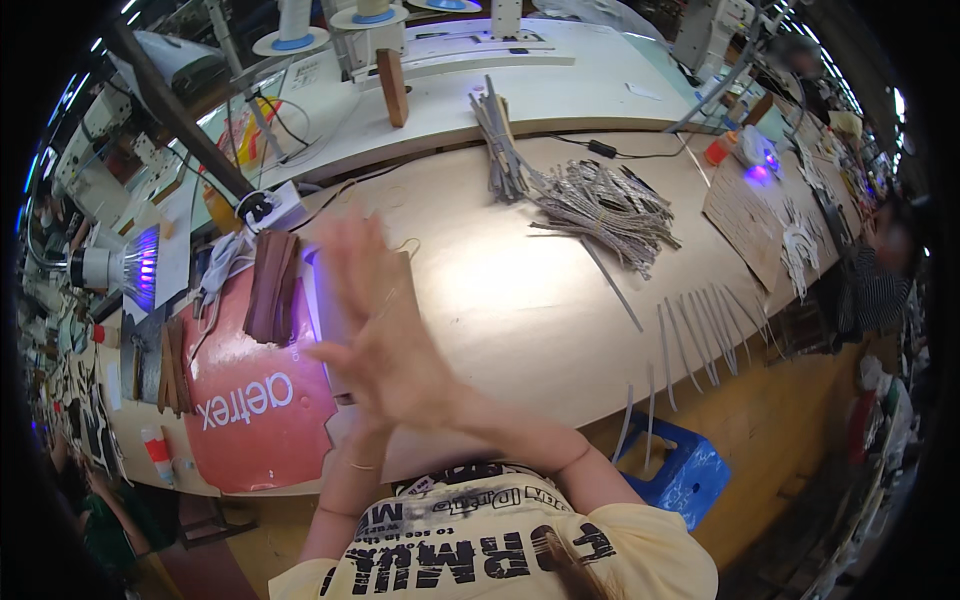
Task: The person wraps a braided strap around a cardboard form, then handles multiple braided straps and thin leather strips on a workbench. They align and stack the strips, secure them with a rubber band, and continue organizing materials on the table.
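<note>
Clearly, I see both hands pressed palm to palm, fingers spread and blurred: right hand [385, 330] over left hand [350, 365], holding nothing I can make out. They hover above the pale worktable [520, 300], beside a red plastic sheet [255, 400]; grey strips [600, 205] lie well apart.

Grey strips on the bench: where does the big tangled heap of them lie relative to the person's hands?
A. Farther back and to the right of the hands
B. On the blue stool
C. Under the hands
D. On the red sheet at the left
A: the heap of grey strips lies beyond the pressed-together hands, toward the right of the pale bench.
</note>
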`<state>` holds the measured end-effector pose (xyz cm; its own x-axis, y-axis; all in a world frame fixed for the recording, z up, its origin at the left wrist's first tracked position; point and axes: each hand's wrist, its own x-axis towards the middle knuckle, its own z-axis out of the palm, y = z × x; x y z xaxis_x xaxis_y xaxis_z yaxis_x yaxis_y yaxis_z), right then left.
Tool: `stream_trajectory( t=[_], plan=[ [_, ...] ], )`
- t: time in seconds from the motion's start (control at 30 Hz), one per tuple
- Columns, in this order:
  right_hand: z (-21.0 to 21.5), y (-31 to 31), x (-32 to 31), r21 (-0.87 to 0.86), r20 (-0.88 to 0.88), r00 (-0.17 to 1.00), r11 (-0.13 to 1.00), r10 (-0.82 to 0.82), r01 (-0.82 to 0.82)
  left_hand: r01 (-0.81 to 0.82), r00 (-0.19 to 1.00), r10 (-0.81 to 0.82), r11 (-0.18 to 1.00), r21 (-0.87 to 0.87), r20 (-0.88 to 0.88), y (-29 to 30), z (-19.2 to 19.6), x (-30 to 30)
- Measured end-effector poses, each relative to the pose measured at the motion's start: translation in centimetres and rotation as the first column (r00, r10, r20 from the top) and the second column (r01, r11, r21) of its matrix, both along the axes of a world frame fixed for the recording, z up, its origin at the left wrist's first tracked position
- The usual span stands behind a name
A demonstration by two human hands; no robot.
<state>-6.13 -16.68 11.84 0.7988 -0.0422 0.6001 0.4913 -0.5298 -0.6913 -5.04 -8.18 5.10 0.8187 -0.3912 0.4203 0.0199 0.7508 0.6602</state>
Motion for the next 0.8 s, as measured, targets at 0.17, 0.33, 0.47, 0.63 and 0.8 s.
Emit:
stream_trajectory(
  t=[0.17, 0.33, 0.47, 0.63, 0.8],
  plan=[
    [-1.3, -3.1, 3.8, 0.250, 0.127, 0.992, 0.967, 0.004, -0.036, -0.100, 0.972, 0.152, 0.957, 0.274, -0.177, -2.7, 1.9, -1.7],
    [-2.5, 0.7, 1.5, 0.097, 0.253, 0.964, 0.989, 0.082, -0.110, -0.086, 0.992, 0.100, 0.981, 0.173, -0.077, -1.8, 4.2, 3.1],
    [-2.6, -0.6, 2.0, 0.144, 0.137, 0.989, 0.989, -0.057, 0.037, 0.139, 0.961, -0.097, 0.979, 0.152, -0.258, -3.1, 2.9, 2.2],
    [-2.0, -4.1, 4.8, 0.235, 0.238, 0.964, 0.955, 0.121, -0.178, 0.261, 0.937, -0.185, 0.934, 0.244, -0.296, -4.5, 1.6, 0.3],
    [-3.2, -8.6, 4.4, -0.103, 0.443, 0.843, 0.917, -0.304, 0.384, -0.451, 0.877, 0.024, 0.382, 0.806, 0.479, -2.3, 3.6, 4.3]
  ],
)
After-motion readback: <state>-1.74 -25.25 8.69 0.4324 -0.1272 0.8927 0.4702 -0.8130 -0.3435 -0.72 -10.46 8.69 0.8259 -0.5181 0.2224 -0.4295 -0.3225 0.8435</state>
